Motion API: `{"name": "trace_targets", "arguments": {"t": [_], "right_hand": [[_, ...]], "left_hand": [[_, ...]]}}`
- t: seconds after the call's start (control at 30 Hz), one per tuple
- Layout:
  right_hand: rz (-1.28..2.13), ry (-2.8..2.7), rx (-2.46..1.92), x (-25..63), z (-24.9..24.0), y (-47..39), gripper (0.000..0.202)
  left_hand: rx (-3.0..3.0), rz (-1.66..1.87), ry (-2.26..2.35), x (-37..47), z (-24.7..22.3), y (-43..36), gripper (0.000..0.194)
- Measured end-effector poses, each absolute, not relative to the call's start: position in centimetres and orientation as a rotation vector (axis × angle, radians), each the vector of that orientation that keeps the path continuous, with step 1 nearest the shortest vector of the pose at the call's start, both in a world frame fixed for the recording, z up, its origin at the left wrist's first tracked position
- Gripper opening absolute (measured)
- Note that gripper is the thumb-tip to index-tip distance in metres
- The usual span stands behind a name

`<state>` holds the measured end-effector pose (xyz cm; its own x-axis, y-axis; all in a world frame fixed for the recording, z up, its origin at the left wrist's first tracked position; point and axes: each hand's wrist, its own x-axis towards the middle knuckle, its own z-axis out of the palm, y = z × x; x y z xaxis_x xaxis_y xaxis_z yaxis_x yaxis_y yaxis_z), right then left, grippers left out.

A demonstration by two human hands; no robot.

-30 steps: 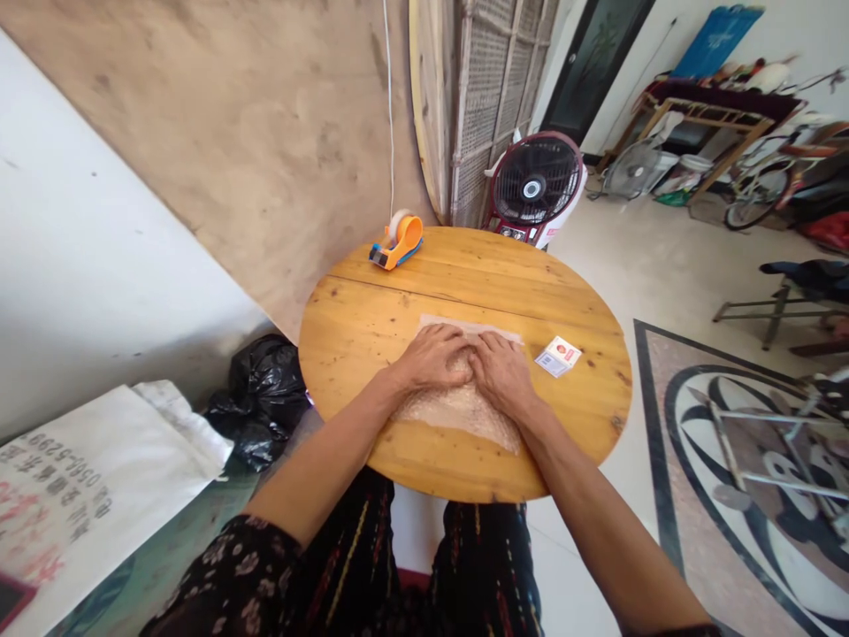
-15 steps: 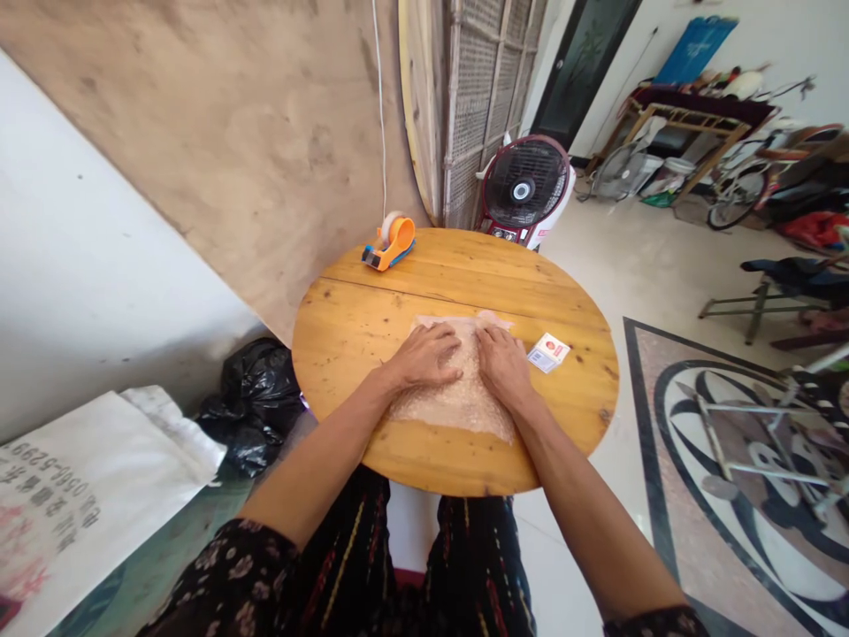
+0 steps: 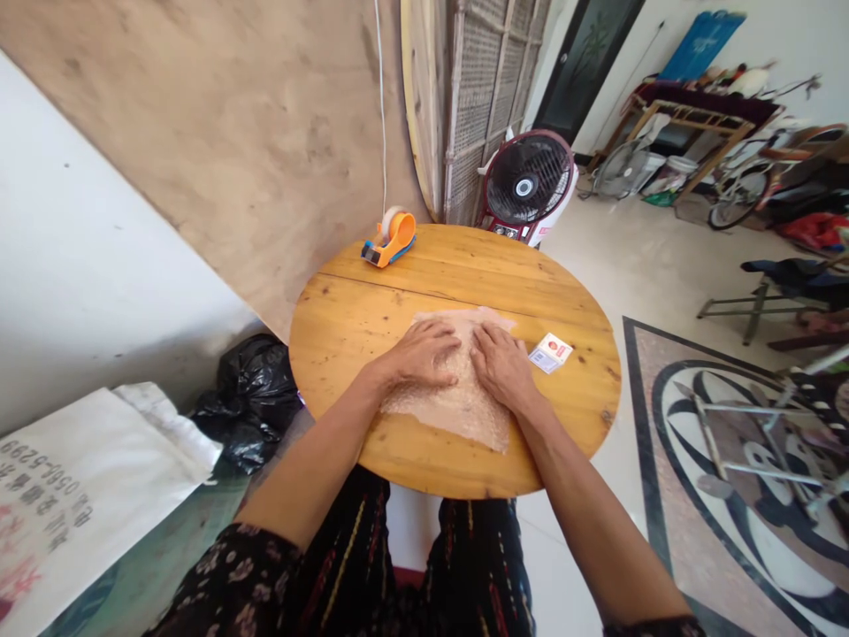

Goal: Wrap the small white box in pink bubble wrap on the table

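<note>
A sheet of clear bubble wrap (image 3: 457, 407) lies flat on the round wooden table (image 3: 338, 336). My left hand (image 3: 425, 352) rests on its left part, palm down, with the fingers spread and the thumb apart. On its right part lies my right hand (image 3: 500, 363), palm down, fingers stretched forward. Just right of that hand is a small white box (image 3: 550, 352) with red and blue print. An orange and blue tape dispenser (image 3: 391, 237) with a roll of tape stands at the table's far left edge.
Behind the table stands a dark red fan (image 3: 527, 186). Black plastic bags (image 3: 252, 398) and a white printed sack (image 3: 99, 487) lie at the left. Metal-framed chairs (image 3: 762, 433) are at the right, and a bicycle (image 3: 743, 186) stands farther back.
Both hands have shifted very slightly on the bubble wrap, and its near edge has slid a little toward me and to the left. The box and the tape dispenser stay in place.
</note>
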<state>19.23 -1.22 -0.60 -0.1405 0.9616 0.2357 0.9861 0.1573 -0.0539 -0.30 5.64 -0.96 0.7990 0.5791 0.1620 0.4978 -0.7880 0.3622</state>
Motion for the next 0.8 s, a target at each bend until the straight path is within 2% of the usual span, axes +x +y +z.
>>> {"name": "trace_targets", "arguments": {"t": [0.17,0.43,0.67,0.8], "right_hand": [[-0.2,-2.222,-1.929,19.58,-0.87,-1.15,0.043],[-0.212,-2.209,-1.948,19.53,-1.0,-1.03,0.042],[-0.213,-2.193,-1.937,19.62,-1.18,-0.92,0.042],[-0.193,-2.166,-1.937,19.65,-1.11,-1.0,0.043]], "left_hand": [[2.7,0.364,0.82,-0.23,-0.78,5.51,0.067],[2.678,0.699,0.819,0.17,-1.12,5.4,0.033],[2.708,0.608,0.788,0.26,-1.4,5.32,0.029],[2.708,0.557,0.87,-0.19,-1.43,5.72,0.036]]}}
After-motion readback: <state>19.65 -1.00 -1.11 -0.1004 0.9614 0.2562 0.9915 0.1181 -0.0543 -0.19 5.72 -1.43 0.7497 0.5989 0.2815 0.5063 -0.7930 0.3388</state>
